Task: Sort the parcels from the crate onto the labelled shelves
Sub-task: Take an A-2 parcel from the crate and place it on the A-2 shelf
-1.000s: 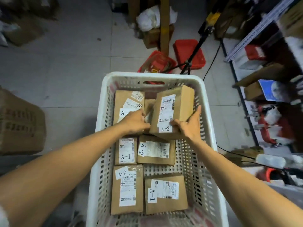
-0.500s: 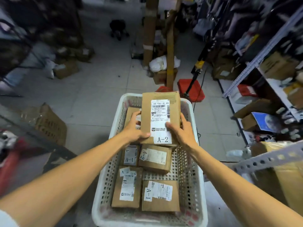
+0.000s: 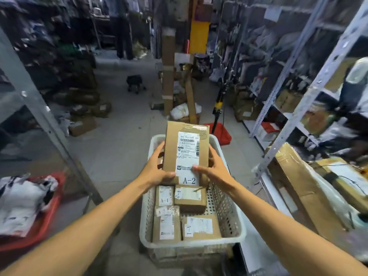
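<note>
I hold a brown cardboard parcel (image 3: pixel 186 148) marked A-2 upright above the white plastic crate (image 3: pixel 225 208). My left hand (image 3: pixel 156 168) grips its left edge, thumb on the front. My right hand (image 3: pixel 214 168) grips the right edge, thumb across the white label. Inside the crate lie several more brown parcels: one marked A-1 (image 3: pixel 164 196), one marked A-2 (image 3: pixel 190 197), and two nearer me (image 3: pixel 167 226) (image 3: pixel 200 227). The held parcel hides the crate's far end.
Grey metal shelving (image 3: pixel 310 90) with boxes and bags lines the right side; a large cardboard box (image 3: pixel 304 188) lies at its foot. A shelf post (image 3: pixel 45 120) slants at left, beside a red bin (image 3: pixel 39 222) of white bags. Cardboard tubes (image 3: pixel 168 76) and a red stool (image 3: pixel 221 132) stand ahead.
Both hands have lifted the A-2 parcel out of the crate and turned it upright. My view has risen from the crate to the aisle and shelves.
</note>
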